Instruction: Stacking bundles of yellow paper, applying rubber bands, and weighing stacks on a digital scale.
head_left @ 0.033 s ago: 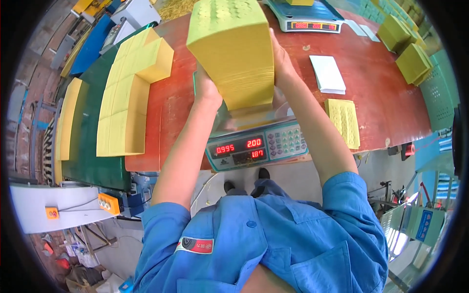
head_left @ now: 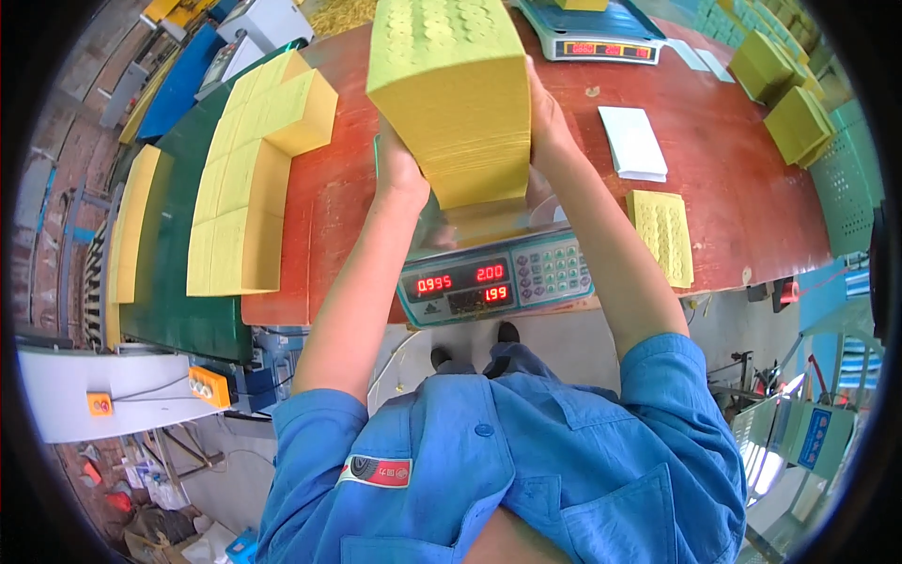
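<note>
A tall stack of yellow paper, its top punched with rows of coin-like rounds, stands upright at the middle. My left hand presses along its left side and my right hand along its right, so the stack is gripped between them. The fingertips of both hands are mostly hidden behind the paper. Under it is a digital weighing scale with a lit red display and a keypad facing me. Whether the stack's whole weight lies on the scale's shiny platform I cannot tell.
Yellow paper blocks stand in rows at the left, partly over a green surface. To the right on the red table lie white sheets and a low yellow pile. A second scale stands behind.
One red reading on the near scale's display has changed. The view has shifted slightly; both hands keep their hold on the stack.
</note>
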The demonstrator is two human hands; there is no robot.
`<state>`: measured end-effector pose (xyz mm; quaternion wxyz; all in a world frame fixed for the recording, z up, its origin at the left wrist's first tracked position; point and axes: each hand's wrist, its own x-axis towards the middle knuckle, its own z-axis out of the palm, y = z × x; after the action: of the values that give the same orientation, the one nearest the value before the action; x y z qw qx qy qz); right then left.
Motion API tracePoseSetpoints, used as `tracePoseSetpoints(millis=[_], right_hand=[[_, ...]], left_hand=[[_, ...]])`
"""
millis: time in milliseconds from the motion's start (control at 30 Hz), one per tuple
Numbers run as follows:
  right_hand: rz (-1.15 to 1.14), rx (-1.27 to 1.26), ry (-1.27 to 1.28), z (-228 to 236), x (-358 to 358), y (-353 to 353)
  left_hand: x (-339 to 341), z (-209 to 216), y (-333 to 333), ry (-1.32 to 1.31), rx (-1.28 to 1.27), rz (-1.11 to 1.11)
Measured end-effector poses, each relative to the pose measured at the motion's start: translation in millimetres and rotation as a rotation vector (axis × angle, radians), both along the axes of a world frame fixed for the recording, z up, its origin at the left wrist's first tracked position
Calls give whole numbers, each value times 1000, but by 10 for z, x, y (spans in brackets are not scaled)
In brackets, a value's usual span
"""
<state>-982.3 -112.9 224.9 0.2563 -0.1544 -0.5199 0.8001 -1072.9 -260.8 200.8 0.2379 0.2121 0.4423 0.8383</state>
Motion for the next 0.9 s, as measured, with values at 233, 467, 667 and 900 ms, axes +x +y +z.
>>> tracePoseSetpoints(millis=[233,467,667,900], right_hand=[[-103,290,122,-102,959,-100],[-127,142,123,-263,1804,-882],[-177,50,38,-464,2307,-1216],[-216,-100,19,-451,2504,-1443]], left_hand=[[832,214,-677,77,-50,174],[1355,82,-1296,-130,-10,227],[1540,-210,-1947,-334,-99,127],[1660,-208,-2096,-252,-193,62]])
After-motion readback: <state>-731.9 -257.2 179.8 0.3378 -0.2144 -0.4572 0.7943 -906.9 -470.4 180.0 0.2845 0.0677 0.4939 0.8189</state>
